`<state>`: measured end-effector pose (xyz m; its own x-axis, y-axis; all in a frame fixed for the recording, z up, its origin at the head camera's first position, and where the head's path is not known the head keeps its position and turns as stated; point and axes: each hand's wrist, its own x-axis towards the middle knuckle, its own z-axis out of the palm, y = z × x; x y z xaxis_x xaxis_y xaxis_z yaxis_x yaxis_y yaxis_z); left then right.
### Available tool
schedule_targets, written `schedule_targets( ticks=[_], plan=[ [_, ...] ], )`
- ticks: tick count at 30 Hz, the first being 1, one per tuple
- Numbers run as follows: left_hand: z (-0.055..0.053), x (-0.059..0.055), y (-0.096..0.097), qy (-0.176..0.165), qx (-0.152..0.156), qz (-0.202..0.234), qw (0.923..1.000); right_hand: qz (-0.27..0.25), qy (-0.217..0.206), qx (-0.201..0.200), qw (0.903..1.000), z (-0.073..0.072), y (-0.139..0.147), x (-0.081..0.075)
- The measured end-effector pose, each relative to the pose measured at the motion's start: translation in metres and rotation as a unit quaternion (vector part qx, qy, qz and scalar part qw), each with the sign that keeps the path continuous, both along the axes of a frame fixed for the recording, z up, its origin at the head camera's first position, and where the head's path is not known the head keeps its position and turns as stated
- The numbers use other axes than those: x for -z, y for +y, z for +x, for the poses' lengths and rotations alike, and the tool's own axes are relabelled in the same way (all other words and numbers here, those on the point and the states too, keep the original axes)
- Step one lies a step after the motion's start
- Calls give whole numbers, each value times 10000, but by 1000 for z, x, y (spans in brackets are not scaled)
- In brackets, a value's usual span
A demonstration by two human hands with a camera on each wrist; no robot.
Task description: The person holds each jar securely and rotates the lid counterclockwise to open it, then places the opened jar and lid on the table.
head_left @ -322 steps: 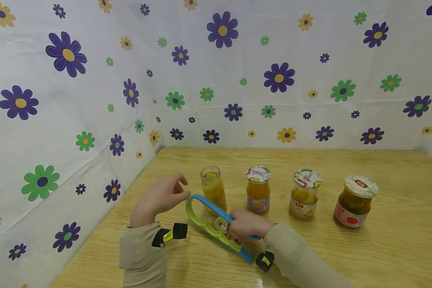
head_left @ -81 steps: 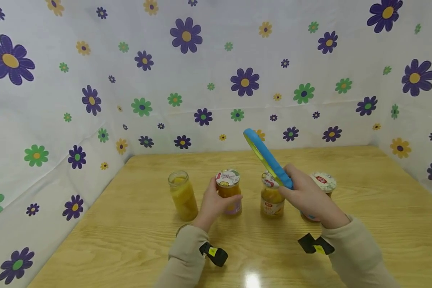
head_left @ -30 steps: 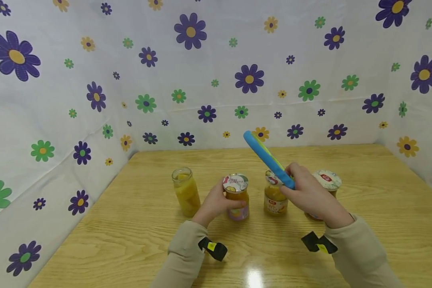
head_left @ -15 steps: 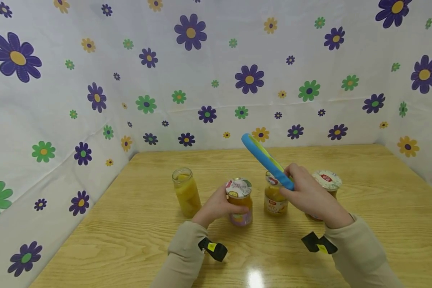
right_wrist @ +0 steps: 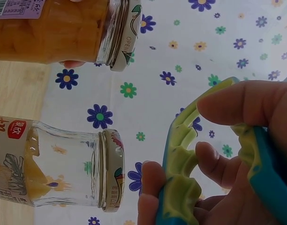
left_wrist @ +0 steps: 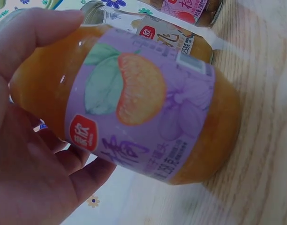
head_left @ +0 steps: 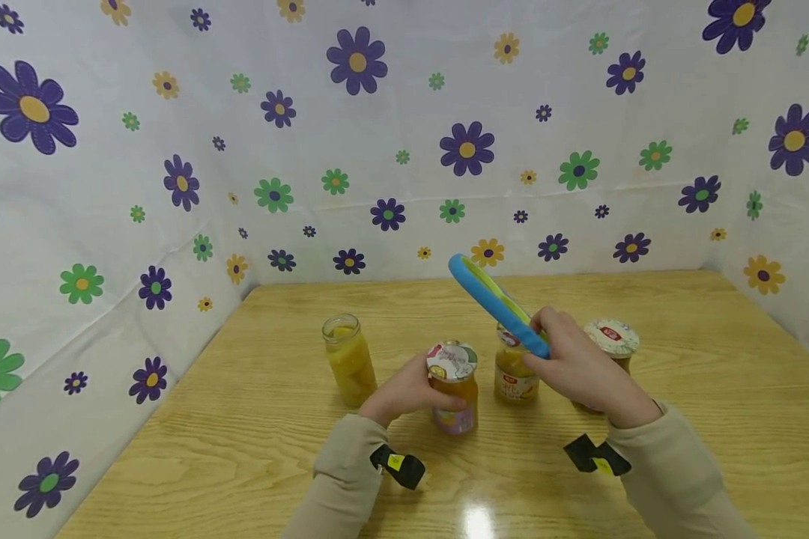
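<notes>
My left hand (head_left: 404, 393) grips a lidded glass jar of orange fruit (head_left: 464, 389), thumb across its front and fingers behind. The left wrist view shows its purple label (left_wrist: 148, 103) with a mandarin segment, and its base close to the wood. My right hand (head_left: 573, 363) holds a blue and green looped jar opener (head_left: 488, 299) raised above the jars. In the right wrist view the scalloped green inner side of the opener (right_wrist: 178, 187) shows, thumb and fingers round its two arms. The loop is apart from the orange jar's lid (right_wrist: 124, 35).
Left of my left hand stands a lidless jar of yellow fruit (head_left: 350, 367). A lidded jar with a peach label (head_left: 515, 385) is partly behind the opener. Farther right, my right hand partly hides another lidded jar (head_left: 613, 337). Flowered cloth (head_left: 404, 135) hangs behind the wooden table (head_left: 209, 419).
Earlier my right hand held the opener low before the lidless jar, my left hand free. My left hand has since gripped the orange jar and drawn it nearer and rightward; the raised opener tilts slightly.
</notes>
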<state>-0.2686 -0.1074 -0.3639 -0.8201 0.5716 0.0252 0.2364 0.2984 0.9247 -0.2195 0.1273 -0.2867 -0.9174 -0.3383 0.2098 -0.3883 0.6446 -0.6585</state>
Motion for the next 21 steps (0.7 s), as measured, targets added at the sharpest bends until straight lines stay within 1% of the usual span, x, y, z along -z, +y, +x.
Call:
schedule_targets(
  ticks=[5, 13, 21],
  plan=[
    [1, -2, 0, -69, 182, -26, 9998, 73, -12, 13, 10000, 0, 0, 0],
    [3, -4, -2, -220, 614, 69, 9978, 106, -87, -16, 9999, 1, 0, -1],
    [3, -4, -4, -376, 827, 76, 9958, 134, -139, -41, 9998, 1, 1, -1]
  ],
)
